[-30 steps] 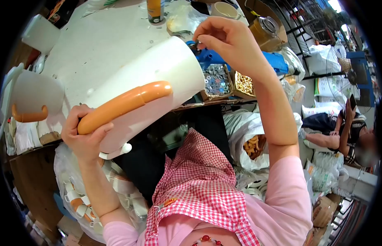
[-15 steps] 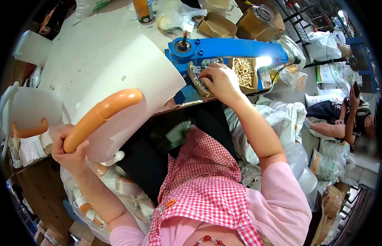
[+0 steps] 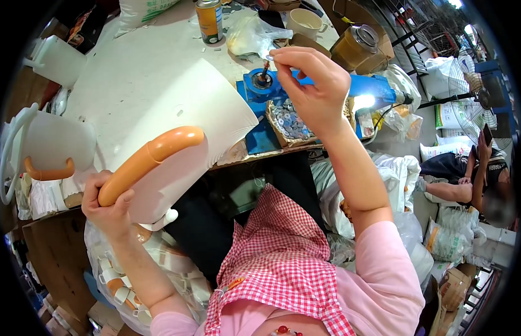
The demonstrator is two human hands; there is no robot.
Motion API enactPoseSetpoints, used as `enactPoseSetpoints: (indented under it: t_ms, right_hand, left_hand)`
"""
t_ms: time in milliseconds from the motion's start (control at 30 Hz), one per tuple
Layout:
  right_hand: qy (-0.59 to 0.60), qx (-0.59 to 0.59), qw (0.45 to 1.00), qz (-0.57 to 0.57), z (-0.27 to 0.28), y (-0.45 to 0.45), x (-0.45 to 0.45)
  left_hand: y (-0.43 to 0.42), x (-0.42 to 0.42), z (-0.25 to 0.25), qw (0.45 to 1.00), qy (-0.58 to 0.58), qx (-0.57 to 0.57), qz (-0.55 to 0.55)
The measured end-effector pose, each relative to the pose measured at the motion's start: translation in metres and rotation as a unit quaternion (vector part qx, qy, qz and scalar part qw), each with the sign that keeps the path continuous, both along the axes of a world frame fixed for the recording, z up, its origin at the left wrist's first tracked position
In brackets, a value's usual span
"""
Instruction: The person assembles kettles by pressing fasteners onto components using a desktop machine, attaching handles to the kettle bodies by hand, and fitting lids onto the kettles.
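Observation:
My left hand is wrapped round the lower end of an orange handle fixed to a large white plastic container, which lies tilted across the table edge. My right hand pinches a small washer between thumb and forefinger, just above the upright pin of a blue machine. Below that hand, a cardboard box of washers sits beside the machine. The box of brass-coloured pieces is mostly hidden behind my wrist.
A spray can, a plastic bag, a cup and a lidded jar stand at the back. Another white container is at left. Bags of parts hang below the table. A person sits at far right.
My right hand went down to the washer box, then rose to the pin with a washer. The white container moved left, away from the pin, with my left hand still on its handle.

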State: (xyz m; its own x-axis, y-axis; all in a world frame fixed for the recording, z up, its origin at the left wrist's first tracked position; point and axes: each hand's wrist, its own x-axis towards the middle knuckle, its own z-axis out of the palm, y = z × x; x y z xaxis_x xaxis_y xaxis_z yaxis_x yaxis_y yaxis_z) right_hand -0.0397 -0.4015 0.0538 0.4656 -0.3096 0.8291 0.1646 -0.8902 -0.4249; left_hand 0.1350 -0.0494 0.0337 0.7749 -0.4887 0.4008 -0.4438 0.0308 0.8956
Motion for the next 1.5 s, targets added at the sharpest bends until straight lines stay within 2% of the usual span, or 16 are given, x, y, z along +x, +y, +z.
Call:
enactPoseSetpoints:
  t_ms: [67,200,333,400,433,467,533,567,600,700,767,800,867,1033,1367,1500]
  right_hand:
    - [0.029,-0.158,0.987,-0.020,-0.001,-0.006,0.003]
    - [0.069,-0.231,0.970,-0.038,0.001,-0.006,-0.002]
    - [0.085,-0.237,0.967,-0.046,0.002,0.001,-0.007]
    - [0.005,-0.092,0.996,-0.011,-0.005,0.016,-0.011]
    - [0.055,0.078,0.995,0.019,-0.009,0.037,-0.015]
    - [0.139,0.181,0.973,0.043,-0.004,0.053,-0.019]
    - [0.121,0.323,0.932,0.110,-0.007,0.066,-0.014]
    - [0.190,0.383,0.894,0.131,-0.002,0.066,-0.016]
    - [0.185,0.385,0.895,0.131,-0.001,0.067,-0.015]
    - [0.120,0.488,0.834,0.226,-0.005,0.065,-0.014]
    - [0.101,0.484,0.840,0.221,-0.008,0.063,-0.017]
    - [0.087,0.481,0.845,0.216,-0.010,0.063,-0.019]
    - [0.043,0.485,0.847,0.214,-0.020,0.065,-0.023]
    - [-0.071,0.504,0.831,0.225,-0.045,0.042,-0.038]
    - [-0.058,0.506,0.842,0.181,-0.048,0.031,-0.037]
    - [-0.026,0.514,0.846,0.141,-0.044,0.033,-0.036]
  left_hand:
    - [0.000,0.000,0.000,1.000,-0.013,-0.010,0.007]
    - [0.000,0.002,-0.002,0.999,-0.025,-0.019,0.021]
    - [0.001,0.008,-0.004,0.999,-0.021,0.003,0.042]
    - [0.000,0.013,-0.002,0.999,-0.021,0.011,0.049]
    - [-0.001,0.014,0.000,0.999,-0.022,-0.002,0.032]
    - [-0.003,0.015,0.003,1.000,-0.024,-0.015,0.014]
    - [-0.013,0.016,0.019,0.998,-0.057,-0.007,-0.022]
    - [-0.020,0.015,0.028,0.995,-0.087,-0.003,-0.056]
    - [-0.026,0.015,0.033,0.994,-0.090,-0.001,-0.058]
    - [-0.046,0.012,0.044,0.989,-0.143,-0.019,-0.039]
    - [-0.059,0.008,0.050,0.987,-0.132,0.038,0.082]
    - [-0.070,0.005,0.054,0.987,-0.133,0.041,0.082]
    - [-0.099,0.001,0.063,0.972,-0.135,0.018,0.191]
    - [-0.144,-0.014,0.067,0.981,-0.137,0.003,0.134]
    - [-0.170,-0.006,0.059,0.982,-0.143,0.022,0.122]
    - [-0.171,0.002,0.053,0.986,-0.105,0.043,0.124]
